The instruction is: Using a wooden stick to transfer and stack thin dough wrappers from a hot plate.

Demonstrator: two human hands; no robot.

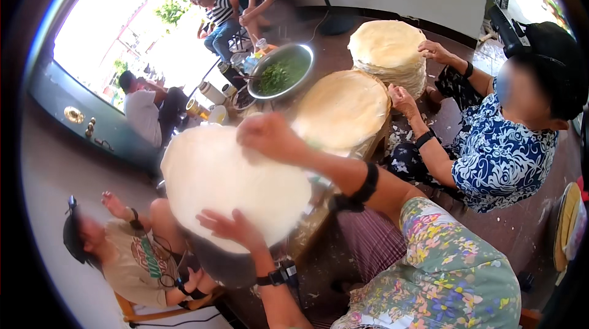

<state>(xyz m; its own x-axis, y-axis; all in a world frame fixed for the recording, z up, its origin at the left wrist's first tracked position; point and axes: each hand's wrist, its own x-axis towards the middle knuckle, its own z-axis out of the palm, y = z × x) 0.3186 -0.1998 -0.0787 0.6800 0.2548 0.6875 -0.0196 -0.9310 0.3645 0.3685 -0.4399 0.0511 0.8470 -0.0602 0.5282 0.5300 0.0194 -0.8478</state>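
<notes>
A large, pale, thin round sheet of dough or pancake covers a dark round griddle. My left hand is over its near edge, fingers spread, holding nothing visible. Above its far side is my right hand, blurred, with its fingers curled; whether something is inside it is hidden. Beyond lies a browned round pancake on a round board. A tall stack of thin round pancakes stands behind that.
Beside the stack sits a co-worker, one hand touching it and the other near the browned pancake. Another person sits at the left. A metal basin holds chopped greens, with jars nearby. Several people sit near the doorway.
</notes>
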